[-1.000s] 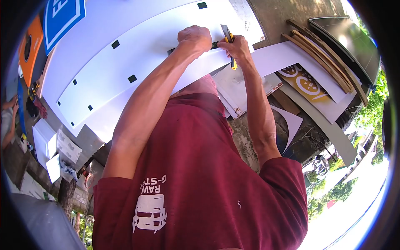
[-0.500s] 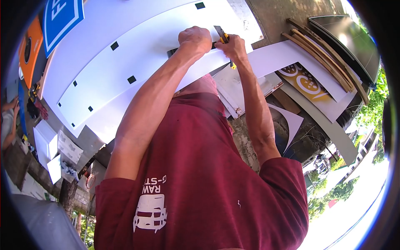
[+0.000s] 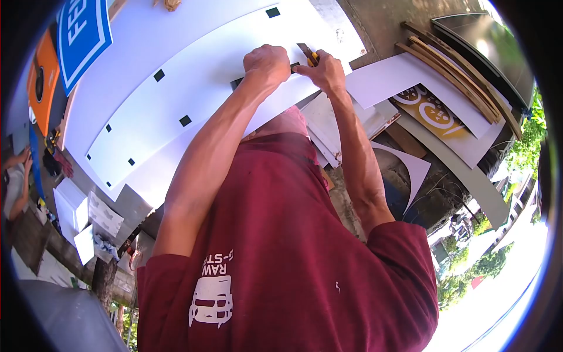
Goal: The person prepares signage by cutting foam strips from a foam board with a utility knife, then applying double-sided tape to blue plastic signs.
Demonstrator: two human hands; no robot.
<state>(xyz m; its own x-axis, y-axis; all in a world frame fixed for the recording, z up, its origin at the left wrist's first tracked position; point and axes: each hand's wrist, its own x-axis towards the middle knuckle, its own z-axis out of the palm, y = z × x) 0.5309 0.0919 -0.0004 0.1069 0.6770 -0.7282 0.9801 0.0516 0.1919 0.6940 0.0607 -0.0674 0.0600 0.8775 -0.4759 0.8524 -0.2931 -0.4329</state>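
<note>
My left hand (image 3: 267,61) is closed in a fist above the white panel (image 3: 217,82), with a black strip of tape (image 3: 236,83) showing on the left side of its wrist. It appears to grip this strip, though the fingers hide the hold. My right hand (image 3: 325,71) is wrapped round a yellow and black utility knife (image 3: 313,59), its blade out and pointing up and left. By the right thumb, between the two hands, is a short black piece (image 3: 295,67). Several small black squares, one of them a black square (image 3: 185,121), are spread over the panel.
A blue sign (image 3: 85,41) and an orange item (image 3: 44,82) lie at the upper left. Wooden strips (image 3: 454,76) and white offcuts (image 3: 390,79) are stacked on the right. A co-worker's arms (image 3: 23,176) show at the far left; another hand (image 3: 170,4) appears at the top.
Both hands have moved slightly left and down in view. The knife handle's lower end, seen below my right hand before, is now hidden. Another hand has come into view at the top.
</note>
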